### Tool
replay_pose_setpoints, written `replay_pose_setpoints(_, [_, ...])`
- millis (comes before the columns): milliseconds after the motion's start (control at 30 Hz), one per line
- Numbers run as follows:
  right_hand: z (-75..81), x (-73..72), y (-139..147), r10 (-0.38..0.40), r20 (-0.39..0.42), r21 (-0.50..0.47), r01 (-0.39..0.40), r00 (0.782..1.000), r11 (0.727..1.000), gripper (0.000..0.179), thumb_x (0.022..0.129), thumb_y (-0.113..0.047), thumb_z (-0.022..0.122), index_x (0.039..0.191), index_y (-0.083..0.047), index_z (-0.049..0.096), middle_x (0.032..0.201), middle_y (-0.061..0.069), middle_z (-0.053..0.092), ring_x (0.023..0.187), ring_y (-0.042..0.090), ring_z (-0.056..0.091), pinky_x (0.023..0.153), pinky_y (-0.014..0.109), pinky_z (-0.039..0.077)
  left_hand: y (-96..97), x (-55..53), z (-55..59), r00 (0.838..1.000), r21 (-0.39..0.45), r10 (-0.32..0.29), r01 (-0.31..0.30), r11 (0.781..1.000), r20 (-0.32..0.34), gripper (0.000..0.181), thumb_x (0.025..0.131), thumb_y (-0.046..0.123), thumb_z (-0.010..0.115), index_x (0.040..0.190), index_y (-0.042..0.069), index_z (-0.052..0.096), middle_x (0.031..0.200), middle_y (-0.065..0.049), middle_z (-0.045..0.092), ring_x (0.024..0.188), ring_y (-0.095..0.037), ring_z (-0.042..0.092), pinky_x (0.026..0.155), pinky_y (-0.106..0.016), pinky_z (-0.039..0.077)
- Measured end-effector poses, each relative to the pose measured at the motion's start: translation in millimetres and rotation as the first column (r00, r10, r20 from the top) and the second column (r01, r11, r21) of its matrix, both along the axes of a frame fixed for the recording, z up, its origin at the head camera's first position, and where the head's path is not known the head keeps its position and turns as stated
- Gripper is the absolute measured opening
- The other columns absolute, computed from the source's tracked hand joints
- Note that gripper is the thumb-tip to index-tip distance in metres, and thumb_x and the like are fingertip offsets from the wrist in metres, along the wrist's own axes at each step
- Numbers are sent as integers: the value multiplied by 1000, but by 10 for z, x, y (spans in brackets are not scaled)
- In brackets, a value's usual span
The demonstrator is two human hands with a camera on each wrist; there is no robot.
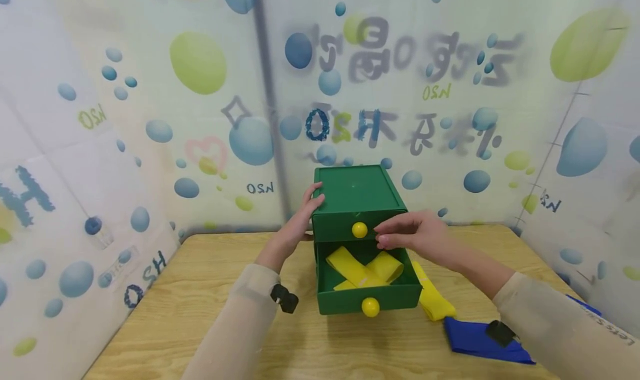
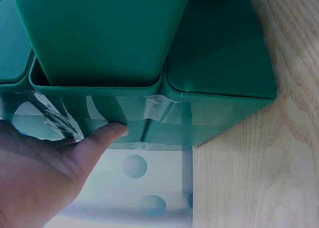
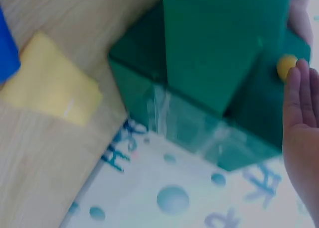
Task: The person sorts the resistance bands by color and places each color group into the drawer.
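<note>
A green drawer unit [image 1: 356,190] stands on the table with a pulled-out drawer [image 1: 345,301] below its top one. Yellow fabric bands [image 1: 350,266] lie crossed inside that drawer. My left hand [image 1: 296,220] rests against the unit's left side, and its thumb [image 2: 102,141] lies along the taped wall in the left wrist view. My right hand [image 1: 425,236] is held in front of the top drawer, just right of its yellow knob [image 1: 359,230]. In the right wrist view its fingers [image 3: 293,96] are straight beside the knob, holding nothing.
A folded yellow band [image 1: 434,299] lies on the wooden table [image 1: 225,313] right of the unit. Nearer me is a folded blue band [image 1: 475,341], partly behind my right sleeve. A printed curtain [image 1: 210,124] hangs close behind the table.
</note>
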State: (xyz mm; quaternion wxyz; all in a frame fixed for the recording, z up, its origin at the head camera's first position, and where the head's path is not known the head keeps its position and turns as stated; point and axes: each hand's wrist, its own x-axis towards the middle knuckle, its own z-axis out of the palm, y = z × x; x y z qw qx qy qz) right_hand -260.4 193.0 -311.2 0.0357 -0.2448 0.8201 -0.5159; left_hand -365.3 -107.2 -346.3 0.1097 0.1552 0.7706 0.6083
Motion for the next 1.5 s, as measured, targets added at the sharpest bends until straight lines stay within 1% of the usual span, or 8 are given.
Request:
replay_pose_setpoints(167, [114,-11,321,-83,-32,-48,81,996,996,36,102,-18,72,128,8,70,102,6,83,93,19,81,90,26,63,-14,5,12,1000,7,-1,1,1000,-3,64,106,70,39,162,58,12,180,1,-2,158,-50,28,113,-78,39])
replay_pose_setpoints(367, [-43,52,655,-129,-14,50,129,992,990,34,102,-22,73,128,0,73,101,0,82,93,16,79,89,25,62,-17,2,6,1000,6,13,-13,1000,13,64,106,68,41,162,57,14,180,-1,1,158,-50,28,114,-78,38])
replay_pose_setpoints(600, [-493,122,939,-136,-3,215,133,991,968,29,100,-26,75,123,-9,77,113,7,79,94,12,75,83,27,62,-14,-5,3,1000,2,11,-11,1000,3,65,104,70,41,162,58,14,180,-1,2,158,-48,30,113,-78,39])
replay_pose_setpoints(867, [-1151,184,1063,37,-88,285,-10,995,958,13,99,-21,76,109,-14,79,109,5,76,84,1,61,68,23,56,-13,-9,-2,1000,11,29,-29,1000,-7,65,106,65,42,163,60,12,181,3,-1,161,-46,23,113,-79,38])
replay_pose_setpoints(1033, [-1418,213,1073,77,-51,305,-58,996,951,13,95,-23,81,107,-18,78,108,1,71,83,0,56,66,22,50,16,-15,6,999,20,36,-36,999,1,63,107,62,41,163,61,12,181,6,0,162,-43,20,112,-79,39])
replay_pose_setpoints(1167, [-1499,230,1059,39,0,334,-37,999,942,17,92,-23,83,106,-19,75,112,0,67,88,-2,52,69,22,46,19,-22,6,999,14,42,-42,999,7,62,107,61,40,163,61,12,181,7,1,162,-43,22,112,-78,39])
replay_pose_setpoints(1333, [-1510,232,1041,7,23,315,-14,1000,949,20,90,-15,83,105,-11,70,107,3,65,84,-1,51,69,22,46,12,-30,12,999,12,42,-42,999,14,63,107,60,40,163,61,12,181,7,1,162,-43,23,112,-78,40])
replay_pose_setpoints(1500, [-1518,210,1056,4,52,295,-19,999,955,15,95,-14,78,105,-8,69,103,2,66,82,-1,53,68,23,46,16,-37,10,1000,19,27,-27,999,9,63,107,60,40,163,61,11,181,7,-1,162,-42,22,112,-78,40])
